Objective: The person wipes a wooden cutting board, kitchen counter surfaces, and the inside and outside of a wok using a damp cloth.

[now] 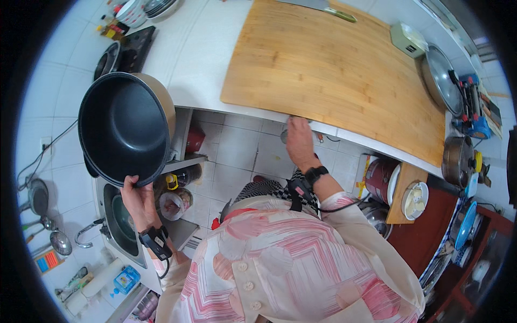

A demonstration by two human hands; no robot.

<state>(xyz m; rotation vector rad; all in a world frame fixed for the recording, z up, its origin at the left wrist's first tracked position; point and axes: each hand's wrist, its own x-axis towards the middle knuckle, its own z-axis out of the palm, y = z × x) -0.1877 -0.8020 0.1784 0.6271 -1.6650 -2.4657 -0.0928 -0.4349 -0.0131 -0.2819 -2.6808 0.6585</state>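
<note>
My left hand [139,198] grips the near rim of a deep pot [125,129], thumb inside the wall. The pot looks like a rice cooker's inner pot, with a dark non-stick inside and a gold-coloured outside. It is tilted so that its bare inside faces me. My right hand [299,141] is at the front edge of a large wooden cutting board [331,60], fingers curled downward. A small greyish round object [284,136] shows beside those fingers; whether they hold it I cannot tell. The board lies on the white countertop [202,60].
A cleaver [339,15] lies at the board's far edge. On the left are a sink [121,218], a faucet [85,238] and a stove [137,48]. To the right stand a metal basin [442,80], a lidded pot [456,161] and a white bowl [415,201] on a wooden board.
</note>
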